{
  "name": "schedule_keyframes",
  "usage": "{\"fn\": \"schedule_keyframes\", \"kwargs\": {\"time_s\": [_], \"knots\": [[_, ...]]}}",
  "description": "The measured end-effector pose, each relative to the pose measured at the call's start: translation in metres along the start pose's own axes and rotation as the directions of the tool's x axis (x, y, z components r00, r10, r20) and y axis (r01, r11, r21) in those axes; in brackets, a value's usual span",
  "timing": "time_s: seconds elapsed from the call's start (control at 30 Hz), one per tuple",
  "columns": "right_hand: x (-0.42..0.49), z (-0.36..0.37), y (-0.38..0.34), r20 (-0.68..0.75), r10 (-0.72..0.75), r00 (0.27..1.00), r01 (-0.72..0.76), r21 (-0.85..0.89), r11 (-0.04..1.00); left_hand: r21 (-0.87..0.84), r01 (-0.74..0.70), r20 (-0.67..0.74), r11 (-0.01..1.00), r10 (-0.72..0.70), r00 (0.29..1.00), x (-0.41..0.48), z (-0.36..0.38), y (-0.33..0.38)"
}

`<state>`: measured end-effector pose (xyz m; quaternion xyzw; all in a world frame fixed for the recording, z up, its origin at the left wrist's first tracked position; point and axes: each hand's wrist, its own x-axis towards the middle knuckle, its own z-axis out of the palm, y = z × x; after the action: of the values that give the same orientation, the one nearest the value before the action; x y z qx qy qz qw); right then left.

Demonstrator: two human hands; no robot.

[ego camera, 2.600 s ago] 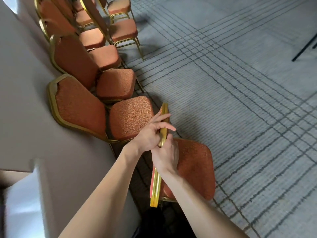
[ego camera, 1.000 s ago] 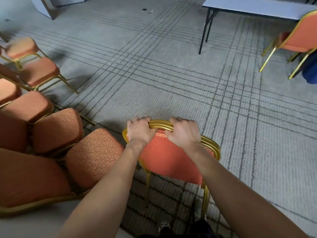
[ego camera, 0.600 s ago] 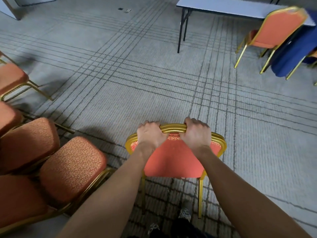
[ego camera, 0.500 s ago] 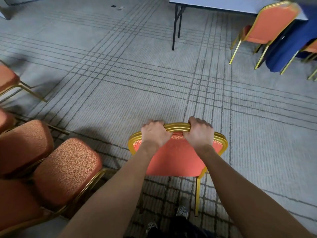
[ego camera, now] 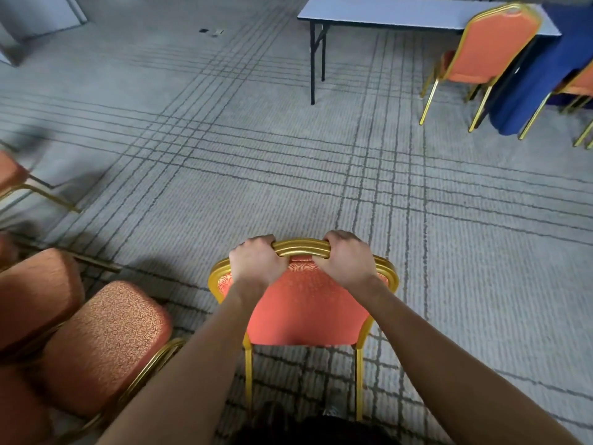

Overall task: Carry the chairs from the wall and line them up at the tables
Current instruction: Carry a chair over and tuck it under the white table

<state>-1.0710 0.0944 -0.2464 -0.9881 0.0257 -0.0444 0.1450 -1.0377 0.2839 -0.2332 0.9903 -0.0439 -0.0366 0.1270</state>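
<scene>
Swung clear of the wall row, the chair (ego camera: 305, 309) is now square before you, backrest broadside. Your left hand (ego camera: 256, 264) and right hand (ego camera: 348, 261) each grip its top rail, equally near; the table (ego camera: 385, 11) lies well ahead-right across the floor.

held chair (ego camera: 305, 309): in the middle, its back to the person
left hand (ego camera: 256, 263): on the top bar of the held chair, left part
right hand (ego camera: 346, 261): same bar, right part
row of chairs (ego camera: 102, 345): just left of the held chair
table (ego camera: 385, 11): far in front of the held chair
table chair (ego camera: 494, 46): far in front, to the right, at the table
</scene>
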Motion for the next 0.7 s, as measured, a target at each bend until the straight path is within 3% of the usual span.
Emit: {"fn": "schedule_keyframes", "kwargs": {"time_s": [0.13,0.53,0.7], "knots": [[0.008,0.003,-0.013,-0.011,0.051,0.999,-0.052,-0.114,0.992,0.011,0.002,-0.02,1.0,-0.002,1.0,0.015,-0.001,-0.004],[0.128,-0.003,0.005,-0.014,0.123,0.992,-0.124,-0.14,0.982,-0.019,-0.115,-0.195,0.993,0.109,0.975,0.136,0.007,0.003],[0.176,-0.005,0.011,0.04,0.193,0.98,-0.186,-0.144,0.972,-0.105,-0.13,-0.103,0.986,0.119,0.987,0.185,0.002,0.009]]}}
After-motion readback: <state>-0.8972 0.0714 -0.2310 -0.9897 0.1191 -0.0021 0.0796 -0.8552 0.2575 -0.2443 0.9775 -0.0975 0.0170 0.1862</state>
